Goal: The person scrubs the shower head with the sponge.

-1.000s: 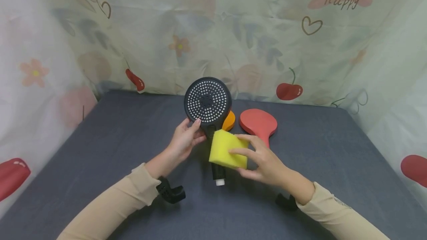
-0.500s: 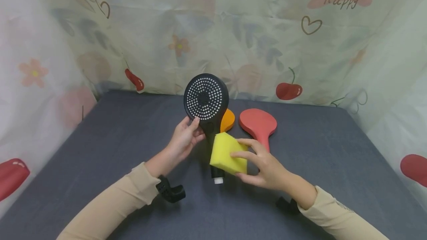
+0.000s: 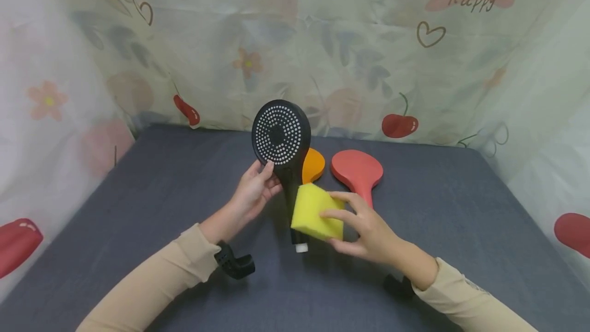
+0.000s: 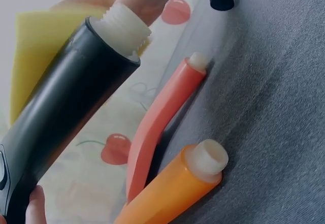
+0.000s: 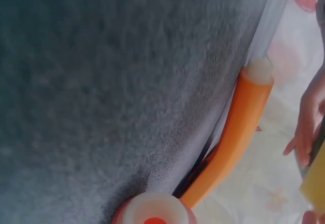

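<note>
My left hand (image 3: 252, 194) grips the black shower head (image 3: 281, 135) at its neck, fingers curled, face upright above the grey table (image 3: 138, 188). My right hand (image 3: 364, 227) pinches the yellow sponge (image 3: 317, 210) against the handle. Shower head: rigid, smooth plastic, probably slippery; the neck is the surest hold. Sponge: light, soft, squashes easily; hold by its edges.

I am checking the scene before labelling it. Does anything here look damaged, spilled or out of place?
Nothing stands out. The left hand holds the black shower head upright, and the right hand presses a yellow sponge against its handle. The orange shower head and the red shower head lie flat on the grey table. No spill shows.
</note>
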Available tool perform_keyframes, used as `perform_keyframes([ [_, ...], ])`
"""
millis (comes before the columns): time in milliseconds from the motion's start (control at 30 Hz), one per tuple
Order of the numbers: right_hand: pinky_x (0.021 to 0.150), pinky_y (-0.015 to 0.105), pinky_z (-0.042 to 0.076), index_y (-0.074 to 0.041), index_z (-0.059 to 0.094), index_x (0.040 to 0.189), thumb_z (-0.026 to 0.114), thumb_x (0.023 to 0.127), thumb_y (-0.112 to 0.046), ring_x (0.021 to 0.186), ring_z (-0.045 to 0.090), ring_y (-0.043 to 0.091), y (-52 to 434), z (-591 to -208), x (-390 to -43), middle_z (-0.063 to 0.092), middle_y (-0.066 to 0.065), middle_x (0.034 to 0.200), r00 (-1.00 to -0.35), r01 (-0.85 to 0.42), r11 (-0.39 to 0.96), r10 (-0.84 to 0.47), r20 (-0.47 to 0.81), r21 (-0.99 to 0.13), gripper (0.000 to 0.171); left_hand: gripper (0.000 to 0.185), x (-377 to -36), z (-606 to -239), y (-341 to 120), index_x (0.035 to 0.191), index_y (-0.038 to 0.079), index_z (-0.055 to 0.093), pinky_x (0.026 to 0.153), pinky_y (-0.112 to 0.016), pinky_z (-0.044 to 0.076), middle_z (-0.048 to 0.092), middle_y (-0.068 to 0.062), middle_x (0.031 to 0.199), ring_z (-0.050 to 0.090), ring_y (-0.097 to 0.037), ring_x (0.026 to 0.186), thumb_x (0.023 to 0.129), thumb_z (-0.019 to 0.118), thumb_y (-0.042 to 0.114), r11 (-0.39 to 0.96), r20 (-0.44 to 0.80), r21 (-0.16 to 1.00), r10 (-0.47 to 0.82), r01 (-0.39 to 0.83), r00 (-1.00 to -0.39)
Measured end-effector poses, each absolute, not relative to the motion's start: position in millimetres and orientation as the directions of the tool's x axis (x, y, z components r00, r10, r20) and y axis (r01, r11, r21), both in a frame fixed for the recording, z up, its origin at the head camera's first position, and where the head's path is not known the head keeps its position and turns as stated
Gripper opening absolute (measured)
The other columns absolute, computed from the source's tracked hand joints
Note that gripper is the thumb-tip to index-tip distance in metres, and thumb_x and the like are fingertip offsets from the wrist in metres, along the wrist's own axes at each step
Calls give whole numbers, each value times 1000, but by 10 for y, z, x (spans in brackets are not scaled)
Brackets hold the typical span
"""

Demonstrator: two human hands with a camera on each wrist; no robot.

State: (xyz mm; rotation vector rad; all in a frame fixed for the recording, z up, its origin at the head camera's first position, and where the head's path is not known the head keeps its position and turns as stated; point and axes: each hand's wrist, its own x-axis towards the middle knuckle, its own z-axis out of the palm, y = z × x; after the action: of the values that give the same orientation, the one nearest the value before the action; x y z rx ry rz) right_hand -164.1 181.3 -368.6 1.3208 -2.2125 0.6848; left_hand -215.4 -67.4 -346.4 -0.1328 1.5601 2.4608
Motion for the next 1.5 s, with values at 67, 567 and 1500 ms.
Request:
perform_keyframes([
  [67, 82, 35, 53, -16, 57, 118, 54, 88, -44, 113, 48, 24, 1807, -3691, -1670, 47, 16, 128, -472, -871, 436, -614, 633, -226, 41, 41, -2141, -3472, -662, 142, 14, 30, 69, -21, 53, 59, 8, 95, 60, -4, 78, 102, 35, 20, -417, -185, 877, 168, -240, -968],
  [567, 79, 38, 52, -16, 57, 118, 58, 88, -37, 109, 47, 25, 1789, -3743, -1684, 45, 17, 126, -465, -879, 398, -599, 652, -261, 36, 60, -2056, -3452, -627, 146, 16, 19, 75, -23, 52, 55, 3, 110, 60, -3, 81, 96, 49, 29, -425, -100, 877, 293, -223, -951],
  [1500, 81, 37, 53, -19, 61, 117, 54, 89, -39, 118, 43, 26, 1735, -3621, -1637, 46, 17, 131, -437, -888, 426, -661, 609, -175, 35, 78, -2007, -3450, -558, 147, -5, 4, 112, -48, 30, 30, -20, 146, 40, -30, 131, 96, 48, 35, -256, -98, 945, 366, -202, -926],
])
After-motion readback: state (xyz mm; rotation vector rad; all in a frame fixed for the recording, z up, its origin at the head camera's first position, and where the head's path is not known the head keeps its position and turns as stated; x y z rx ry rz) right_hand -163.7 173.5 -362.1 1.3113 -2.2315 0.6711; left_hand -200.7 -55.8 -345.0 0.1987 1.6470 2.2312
